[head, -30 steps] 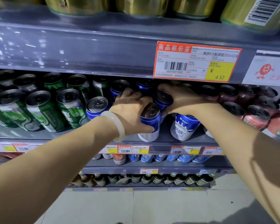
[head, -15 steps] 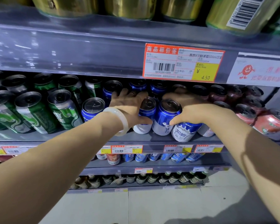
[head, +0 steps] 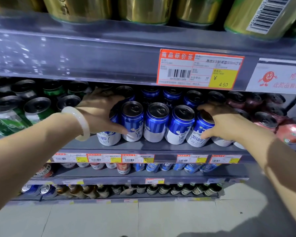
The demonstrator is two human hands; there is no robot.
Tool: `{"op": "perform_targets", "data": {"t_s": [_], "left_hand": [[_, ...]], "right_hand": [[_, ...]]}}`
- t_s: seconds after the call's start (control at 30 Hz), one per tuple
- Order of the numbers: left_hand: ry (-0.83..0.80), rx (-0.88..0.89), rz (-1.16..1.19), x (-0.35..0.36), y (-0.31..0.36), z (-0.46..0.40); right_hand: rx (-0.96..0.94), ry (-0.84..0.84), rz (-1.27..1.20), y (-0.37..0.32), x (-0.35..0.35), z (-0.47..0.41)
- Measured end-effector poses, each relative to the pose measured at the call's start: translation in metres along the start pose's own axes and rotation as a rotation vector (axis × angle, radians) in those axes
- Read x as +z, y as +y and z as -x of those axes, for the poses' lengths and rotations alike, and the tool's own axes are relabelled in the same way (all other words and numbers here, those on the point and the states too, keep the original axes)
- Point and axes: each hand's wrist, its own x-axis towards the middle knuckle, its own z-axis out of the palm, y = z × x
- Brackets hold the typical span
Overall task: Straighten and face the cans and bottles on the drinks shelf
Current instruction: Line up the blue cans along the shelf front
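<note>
1. The left hand (head: 101,115) curls round the leftmost blue can (head: 109,132) of the front row, thumb across its front, fingers reaching behind it.
2. The right hand (head: 224,124) grips the rightmost blue can (head: 199,132) of that row, fingers over its rim and thumb low on its label.
3. Between the two hands stand three more blue cans (head: 156,124), upright, side by side and touching, so that five cans form a front row on the shelf (head: 143,147).
4. More blue cans (head: 172,95) stand behind that row, in shadow.
5. A pale bangle (head: 79,122) sits on the left wrist.
6. Left of the blue cans are green cans (head: 36,112); right of them are red cans (head: 292,132).
7. A price tag (head: 199,70) reading 4.50 hangs on the edge of the shelf above, under gold cans (head: 143,9).
8. Lower shelves hold further cans and bottles (head: 161,189), too small to read.
</note>
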Motion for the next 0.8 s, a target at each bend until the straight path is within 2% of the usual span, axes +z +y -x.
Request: {"op": "perform_targets", "data": {"t_s": [0.13,0.2,0.3,0.43,0.57,0.7,0.8], "left_hand": [[-0.006,-0.104,0.021,0.009,-0.008,0.005],[0.016,-0.121,0.051,0.013,-0.011,0.003],[-0.002,-0.113,0.133,0.016,-0.015,-0.001],[-0.047,-0.059,0.237,0.011,-0.021,0.0],[-0.036,-0.038,0.281,0.002,-0.025,0.003],[-0.066,-0.024,0.216,-0.01,-0.028,0.007],[-0.077,-0.065,0.162,-0.01,-0.026,0.007]], "right_hand": [[-0.004,-0.013,0.039,-0.004,-0.002,0.0],[-0.071,0.086,0.006,-0.016,-0.005,0.0],[-0.201,0.207,-0.188,-0.054,-0.01,-0.003],[-0.331,0.117,-0.205,-0.108,-0.005,-0.021],[-0.313,0.076,-0.163,-0.137,0.005,-0.041],[-0.289,0.022,-0.204,-0.142,0.007,-0.047],[-0.274,0.085,-0.096,-0.146,0.006,-0.05]]}}
